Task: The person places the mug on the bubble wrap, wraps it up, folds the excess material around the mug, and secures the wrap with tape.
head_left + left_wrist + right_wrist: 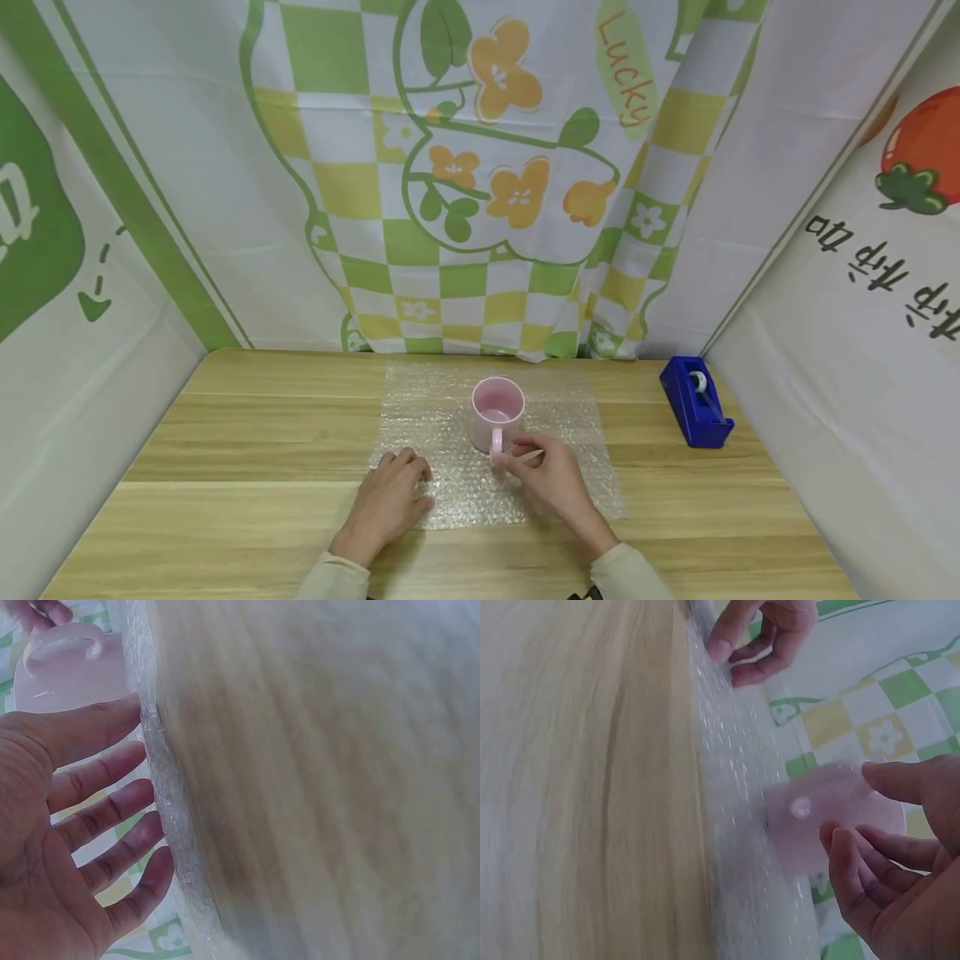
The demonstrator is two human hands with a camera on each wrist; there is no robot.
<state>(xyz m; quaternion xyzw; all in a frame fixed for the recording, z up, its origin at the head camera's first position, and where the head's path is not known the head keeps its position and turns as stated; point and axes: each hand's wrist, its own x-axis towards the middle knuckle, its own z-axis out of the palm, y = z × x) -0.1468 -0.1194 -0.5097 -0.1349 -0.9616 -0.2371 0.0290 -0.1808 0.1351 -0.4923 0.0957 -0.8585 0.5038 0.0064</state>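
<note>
A pink mug (498,412) stands upright on a sheet of bubble wrap (420,417), its handle facing the person. My right hand (547,471) is at the handle's right side, fingers bent and thumb tip at the handle. In the right wrist view, a gap shows between thumb and fingers beside the mug (810,832); light contact cannot be told. The left hand (390,500) rests its fingertips on the wrap's left part, fingers spread and slightly bent. From the left wrist, those fingertips touch the bubble wrap (172,795), with the mug (75,675) beyond the thumb.
The bubble wrap lies flat on a wooden table (285,433). A blue tape dispenser (693,404) stands at the back right. Behind the table hangs a patterned curtain (480,308), and white printed cloth walls (847,333) close off the sides.
</note>
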